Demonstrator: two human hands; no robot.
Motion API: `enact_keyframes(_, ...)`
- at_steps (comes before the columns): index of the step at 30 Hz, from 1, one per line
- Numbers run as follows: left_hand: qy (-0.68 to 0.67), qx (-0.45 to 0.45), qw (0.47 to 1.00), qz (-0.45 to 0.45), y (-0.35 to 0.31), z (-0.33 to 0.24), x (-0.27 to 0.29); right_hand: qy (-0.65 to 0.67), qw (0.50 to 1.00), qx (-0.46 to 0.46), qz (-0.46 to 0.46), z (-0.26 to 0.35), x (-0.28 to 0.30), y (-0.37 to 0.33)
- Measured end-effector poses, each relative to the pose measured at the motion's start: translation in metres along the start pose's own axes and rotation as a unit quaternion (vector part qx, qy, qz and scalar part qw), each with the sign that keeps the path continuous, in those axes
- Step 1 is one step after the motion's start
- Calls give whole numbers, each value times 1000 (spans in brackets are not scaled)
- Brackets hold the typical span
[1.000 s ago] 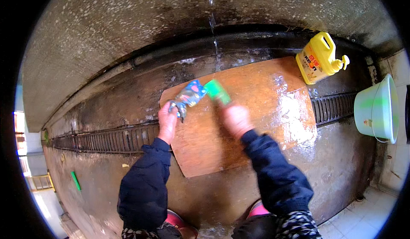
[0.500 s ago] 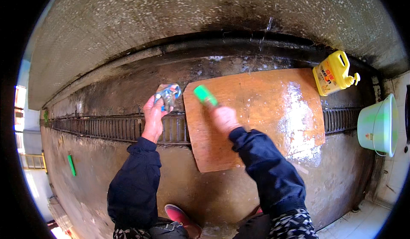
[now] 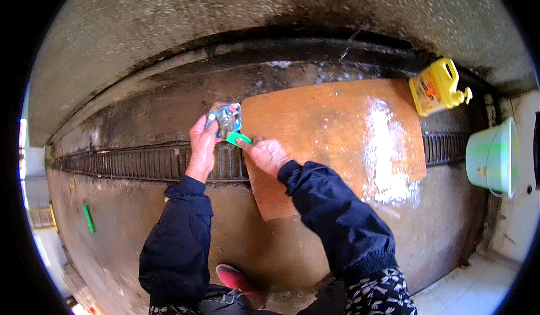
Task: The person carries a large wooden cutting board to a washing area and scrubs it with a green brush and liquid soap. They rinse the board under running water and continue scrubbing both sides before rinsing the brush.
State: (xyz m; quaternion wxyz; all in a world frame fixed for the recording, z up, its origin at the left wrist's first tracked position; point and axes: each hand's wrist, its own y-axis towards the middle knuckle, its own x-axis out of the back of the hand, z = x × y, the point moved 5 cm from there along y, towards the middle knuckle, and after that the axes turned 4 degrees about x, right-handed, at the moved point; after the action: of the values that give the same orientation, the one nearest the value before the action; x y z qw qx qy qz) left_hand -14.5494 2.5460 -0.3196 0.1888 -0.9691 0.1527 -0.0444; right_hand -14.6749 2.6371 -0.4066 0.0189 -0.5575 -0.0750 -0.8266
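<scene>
Pinching one crumpled blue-and-silver packet (image 3: 226, 120) in your left hand (image 3: 201, 146), you grip one green block (image 3: 237, 139) in your right hand (image 3: 268, 155) at the packet's lower edge, by one wooden board's (image 3: 315, 126) left edge. One yellow pump jug (image 3: 441, 83) bears a printed label (image 3: 427, 92); one pale green bucket (image 3: 488, 156) stands right of it. One green strip (image 3: 88, 218) lies on the wet floor (image 3: 126, 208), crossed by a drain grate (image 3: 140, 163).
</scene>
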Motion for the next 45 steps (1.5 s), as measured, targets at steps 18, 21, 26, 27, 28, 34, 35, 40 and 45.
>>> enact_keyframes(18, 47, 52, 997, 17, -26, 68, -53, -178, 958, -215, -71, -202, 127, -196)
enact_keyframes(21, 1, 136, 989, -53, -48, 101, -16, -105, 948, -264, -145, -215, 116, -150)
enact_keyframes(26, -41, 117, 992, -3, -35, 96, -78, -73, 992, -103, -27, -102, 67, -155)
enact_keyframes(27, -45, 128, 991, 1, -36, 99, -78, -91, 991, -100, -14, -108, 70, -154)
enact_keyframes(28, -46, 129, 991, -4, -36, 102, -76, -110, 989, -99, 0, -121, 73, -155)
enact_keyframes(34, -69, 105, 991, -40, -32, 101, -60, -124, 914, -361, -140, -279, 158, -181)
enact_keyframes(35, -77, 103, 991, -41, -31, 99, -61, -117, 912, -366, -142, -282, 156, -183)
enact_keyframes(40, -39, 152, 987, -44, -21, 83, -61, -100, 900, -400, -143, -294, 152, -184)
enact_keyframes(45, -35, 125, 990, -52, 20, 50, -46, -82, 888, -408, -196, -291, 160, -155)
